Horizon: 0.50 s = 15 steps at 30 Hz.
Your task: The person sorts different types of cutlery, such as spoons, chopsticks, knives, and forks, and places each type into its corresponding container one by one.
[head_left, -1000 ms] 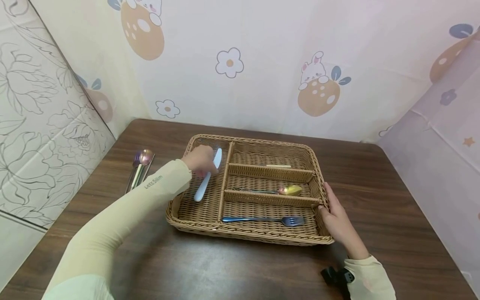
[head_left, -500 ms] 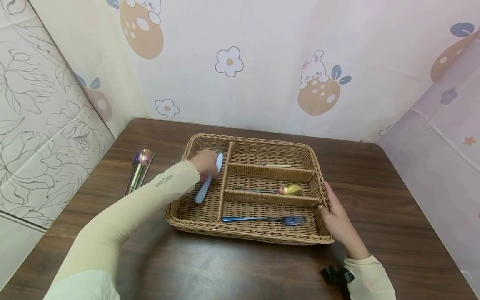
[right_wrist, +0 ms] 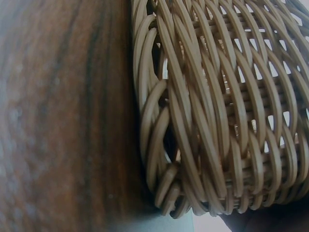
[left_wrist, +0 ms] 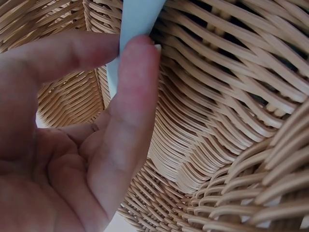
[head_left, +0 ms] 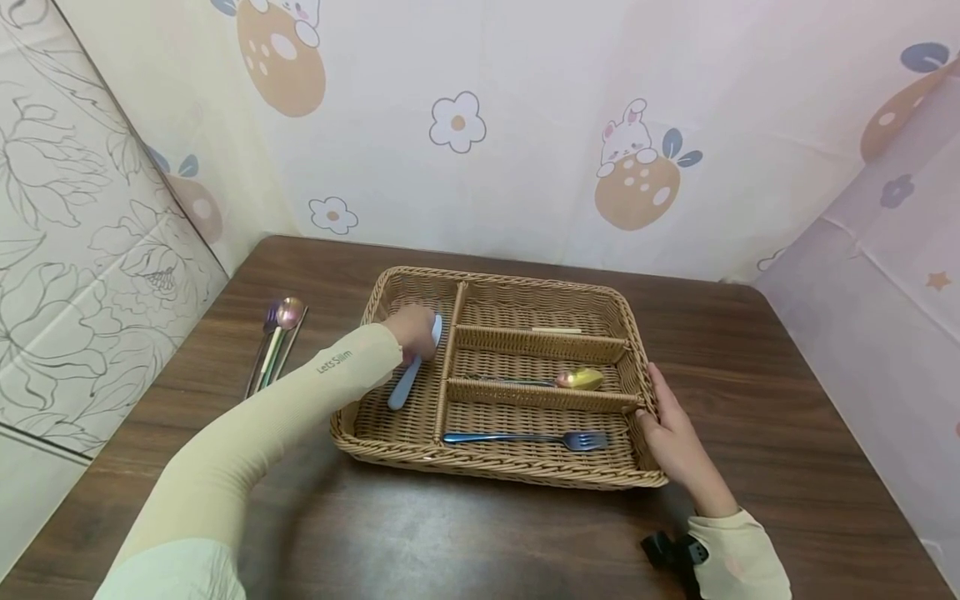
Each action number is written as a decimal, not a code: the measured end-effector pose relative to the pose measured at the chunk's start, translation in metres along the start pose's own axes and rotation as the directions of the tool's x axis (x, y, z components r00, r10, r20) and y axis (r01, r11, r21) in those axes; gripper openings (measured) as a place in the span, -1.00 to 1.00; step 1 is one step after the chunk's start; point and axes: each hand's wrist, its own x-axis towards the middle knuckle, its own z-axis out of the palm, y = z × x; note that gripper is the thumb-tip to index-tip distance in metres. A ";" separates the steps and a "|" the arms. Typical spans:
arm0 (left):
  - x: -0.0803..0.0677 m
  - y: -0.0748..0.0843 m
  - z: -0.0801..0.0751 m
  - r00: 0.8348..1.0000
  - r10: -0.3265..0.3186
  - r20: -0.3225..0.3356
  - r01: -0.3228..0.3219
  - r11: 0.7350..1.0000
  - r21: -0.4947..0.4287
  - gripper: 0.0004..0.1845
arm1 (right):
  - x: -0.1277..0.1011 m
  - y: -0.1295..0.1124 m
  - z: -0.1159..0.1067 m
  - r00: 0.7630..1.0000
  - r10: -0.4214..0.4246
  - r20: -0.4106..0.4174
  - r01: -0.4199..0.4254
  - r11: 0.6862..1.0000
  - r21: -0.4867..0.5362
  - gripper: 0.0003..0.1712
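Note:
My left hand (head_left: 412,331) reaches into the long left compartment of a woven wicker basket (head_left: 502,471). Thumb and finger pinch a light blue table knife (head_left: 405,386), which slants low within that compartment. Close up in the left wrist view, the fingertips press on both sides of the pale blue knife (left_wrist: 140,17) beside the wicker wall. At the basket's right side, my right hand (head_left: 677,450) grips the wall, its thumb at the rim and its fingers along the outside. The right wrist view holds the basket's weave (right_wrist: 217,111) but no part of the hand.
A blue fork (head_left: 525,438) lies in the front right compartment, a gold-bowled spoon (head_left: 581,380) in the middle one. A cream handle (head_left: 557,331) shows in the back one. Left of the basket, a pinkish spoon (head_left: 290,313) and a purple fork (head_left: 271,319) lie on the wooden table (head_left: 465,542).
The left hand and the knife have shifted slightly right and toward me, lower in the left compartment. The right hand and the basket stay put.

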 end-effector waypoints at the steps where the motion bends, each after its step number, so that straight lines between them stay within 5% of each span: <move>1: 0.000 0.000 0.000 1.000 0.000 0.001 0.000 1.000 0.002 -0.96 | 0.000 0.000 0.000 1.000 -0.002 0.000 0.002 1.000 0.000 -0.19; 15: -0.005 0.001 -0.005 0.998 0.060 -0.013 -0.059 0.997 0.043 -0.84 | -0.001 0.000 0.000 1.000 -0.010 -0.007 0.010 1.000 -0.007 -0.20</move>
